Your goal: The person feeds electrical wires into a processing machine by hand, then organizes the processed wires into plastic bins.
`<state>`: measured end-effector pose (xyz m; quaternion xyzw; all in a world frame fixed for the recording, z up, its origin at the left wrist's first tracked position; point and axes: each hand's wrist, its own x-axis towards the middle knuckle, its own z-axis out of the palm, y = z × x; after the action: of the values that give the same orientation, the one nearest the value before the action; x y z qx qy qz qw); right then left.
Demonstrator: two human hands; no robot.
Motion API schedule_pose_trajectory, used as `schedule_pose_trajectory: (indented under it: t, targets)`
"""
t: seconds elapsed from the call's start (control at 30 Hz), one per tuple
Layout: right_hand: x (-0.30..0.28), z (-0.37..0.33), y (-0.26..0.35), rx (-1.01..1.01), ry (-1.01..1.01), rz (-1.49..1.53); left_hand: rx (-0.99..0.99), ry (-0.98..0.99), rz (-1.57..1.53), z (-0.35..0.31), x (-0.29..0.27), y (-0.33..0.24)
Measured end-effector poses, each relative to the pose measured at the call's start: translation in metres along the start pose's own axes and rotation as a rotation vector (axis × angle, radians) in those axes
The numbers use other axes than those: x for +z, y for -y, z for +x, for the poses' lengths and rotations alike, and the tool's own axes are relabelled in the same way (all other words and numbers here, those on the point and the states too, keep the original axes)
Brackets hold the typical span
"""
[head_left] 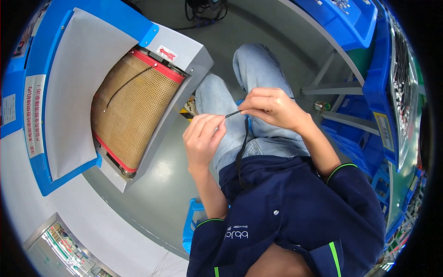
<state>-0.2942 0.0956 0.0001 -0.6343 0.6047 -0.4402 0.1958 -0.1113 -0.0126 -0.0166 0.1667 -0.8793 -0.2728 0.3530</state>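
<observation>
Above my lap, a thin black cable (233, 113) stretches between my two hands. My left hand (203, 137) pinches it between thumb and fingers on the left side. A short way off, my right hand (271, 107) grips it too, fingers curled round. A thinner dark length continues beyond the right hand toward the right. The part between the hands looks thicker, like a sleeve, but whatever lies under my fingertips is hidden. To the left, another thin black cable (125, 85) with small pale ends lies on the brown mesh belt (131, 108) of a conveyor machine.
The machine's blue and white hood (83, 92) rises over the belt at left. At right, a bench holds blue bins (344, 21), with one tray of black cables (400, 87) with white ends. A blue stool (190, 221) is partly visible beneath me. A dark strap (241, 157) hangs over my lap.
</observation>
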Motion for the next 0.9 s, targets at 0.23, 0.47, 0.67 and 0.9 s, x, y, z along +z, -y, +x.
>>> schedule_pose_trajectory:
  t: [0.23,0.47,0.67,0.9]
  targets:
    - [0.001,-0.002,0.000,-0.007,0.013,0.003,0.003,0.004,-0.025,0.000,0.000,0.000]
    - [0.000,-0.002,0.000,0.029,0.033,0.046,0.032,0.018,-0.032,0.002,-0.001,0.002]
    - [0.001,-0.007,-0.004,0.055,0.014,0.043,-0.028,0.074,0.053,-0.002,-0.007,0.005]
    - [-0.012,-0.008,-0.013,0.005,0.046,-0.150,-0.115,0.038,0.091,-0.014,-0.015,0.012]
